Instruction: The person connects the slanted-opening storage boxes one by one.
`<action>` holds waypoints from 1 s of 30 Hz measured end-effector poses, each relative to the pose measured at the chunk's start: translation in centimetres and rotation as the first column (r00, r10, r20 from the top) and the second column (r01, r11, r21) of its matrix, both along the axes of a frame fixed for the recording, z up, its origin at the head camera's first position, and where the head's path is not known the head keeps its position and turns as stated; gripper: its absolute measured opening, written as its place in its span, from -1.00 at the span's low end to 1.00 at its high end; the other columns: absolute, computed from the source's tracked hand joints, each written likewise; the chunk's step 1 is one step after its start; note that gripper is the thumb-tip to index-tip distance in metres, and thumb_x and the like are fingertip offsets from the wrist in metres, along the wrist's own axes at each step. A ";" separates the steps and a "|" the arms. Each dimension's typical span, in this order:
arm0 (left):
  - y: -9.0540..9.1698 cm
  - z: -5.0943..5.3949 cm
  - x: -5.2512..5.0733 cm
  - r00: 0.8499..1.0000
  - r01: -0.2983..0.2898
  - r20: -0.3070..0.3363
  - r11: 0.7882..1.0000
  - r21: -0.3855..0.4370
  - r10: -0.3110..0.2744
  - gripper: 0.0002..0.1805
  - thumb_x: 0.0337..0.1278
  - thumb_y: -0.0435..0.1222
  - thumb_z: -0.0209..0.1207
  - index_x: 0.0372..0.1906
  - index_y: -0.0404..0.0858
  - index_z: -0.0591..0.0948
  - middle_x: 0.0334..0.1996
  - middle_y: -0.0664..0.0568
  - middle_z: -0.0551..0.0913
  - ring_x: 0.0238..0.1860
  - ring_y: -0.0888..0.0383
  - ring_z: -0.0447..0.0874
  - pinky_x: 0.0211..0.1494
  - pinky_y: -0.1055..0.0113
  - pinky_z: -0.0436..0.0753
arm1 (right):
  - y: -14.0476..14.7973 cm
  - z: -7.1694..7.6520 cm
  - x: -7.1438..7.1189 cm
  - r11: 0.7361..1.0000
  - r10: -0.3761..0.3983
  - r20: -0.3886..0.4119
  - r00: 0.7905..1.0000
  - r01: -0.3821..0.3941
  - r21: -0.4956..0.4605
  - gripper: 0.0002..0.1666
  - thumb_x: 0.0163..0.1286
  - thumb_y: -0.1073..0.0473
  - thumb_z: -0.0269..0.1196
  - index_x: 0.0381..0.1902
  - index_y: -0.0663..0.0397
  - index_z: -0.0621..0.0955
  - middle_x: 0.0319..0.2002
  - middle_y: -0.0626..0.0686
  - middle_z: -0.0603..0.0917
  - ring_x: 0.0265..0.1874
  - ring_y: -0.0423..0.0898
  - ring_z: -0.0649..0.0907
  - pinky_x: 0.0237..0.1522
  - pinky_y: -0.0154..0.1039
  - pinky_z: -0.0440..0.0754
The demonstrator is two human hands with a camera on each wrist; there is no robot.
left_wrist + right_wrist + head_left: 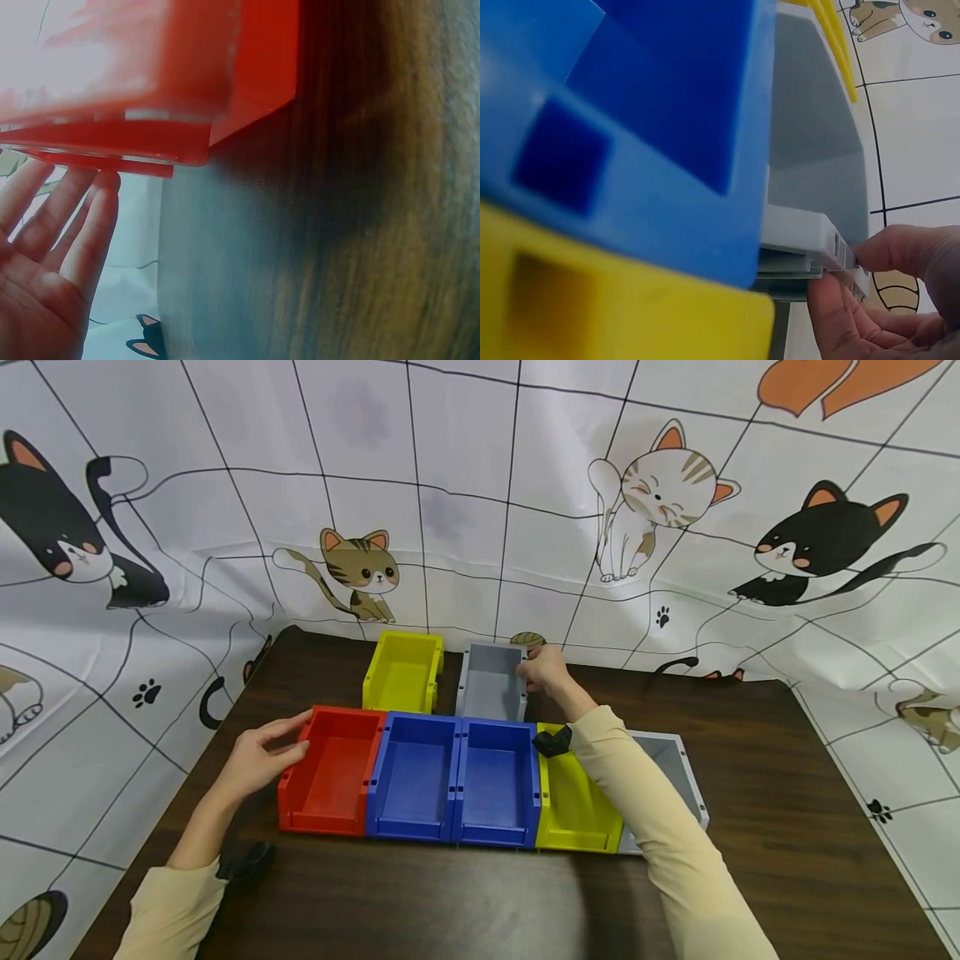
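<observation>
My left hand touches the left wall of the red bin, its fingers extended; in the left wrist view the fingertips of this hand meet the red bin's edge. My right hand pinches the right wall of the back grey bin. The right wrist view has the thumb and fingers of that hand on either side of the grey rim. Two blue bins stand beside the red one.
A yellow bin and a grey bin continue the front row on the right, partly behind my right sleeve. Another yellow bin stands at the back left of the held grey one. Behind the dark table hangs a cat-print cloth.
</observation>
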State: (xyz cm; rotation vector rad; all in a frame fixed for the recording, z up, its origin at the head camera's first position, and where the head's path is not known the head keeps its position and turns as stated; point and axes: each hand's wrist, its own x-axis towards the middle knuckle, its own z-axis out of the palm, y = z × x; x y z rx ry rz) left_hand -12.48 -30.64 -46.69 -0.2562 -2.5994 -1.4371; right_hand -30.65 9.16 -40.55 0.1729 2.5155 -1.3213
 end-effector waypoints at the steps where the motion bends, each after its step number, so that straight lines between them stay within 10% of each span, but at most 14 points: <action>1: 0.0 0.0 0.0 1.000 0.001 0.000 1.000 0.002 -0.001 -0.47 0.10 -0.47 0.22 0.23 -0.41 0.44 0.13 -0.39 0.46 -0.06 0.64 0.38 -0.15 0.68 0.51 | 0.0 0.0 -0.1 1.000 0.001 0.003 1.000 -0.001 0.002 -0.40 0.28 0.33 0.21 0.26 0.35 0.35 0.00 0.30 0.52 -0.36 -0.05 0.58 -0.38 -0.28 0.69; 17: 0.2 0.5 0.2 1.000 0.004 0.007 1.000 0.006 -0.004 -0.47 0.13 -0.44 0.21 0.23 -0.42 0.43 0.15 -0.39 0.45 -0.04 0.64 0.37 -0.13 0.68 0.51 | 2.8 2.9 0.1 0.992 -0.057 -0.030 0.998 0.053 -0.111 -0.39 0.26 0.28 0.17 0.24 0.39 0.33 0.05 0.31 0.48 -0.40 -0.04 0.60 -0.06 -0.04 0.62; 30: 0.1 0.2 0.0 1.000 -0.001 0.008 1.000 0.005 0.001 -0.47 0.11 -0.47 0.21 0.23 -0.41 0.43 0.14 -0.39 0.45 -0.05 0.64 0.37 -0.15 0.67 0.52 | 7.4 6.9 0.7 0.990 -0.050 -0.072 0.996 0.041 -0.134 -0.36 0.24 0.28 0.10 0.27 0.43 0.30 -0.08 0.21 0.48 -0.49 -0.21 0.54 -0.45 -0.43 0.65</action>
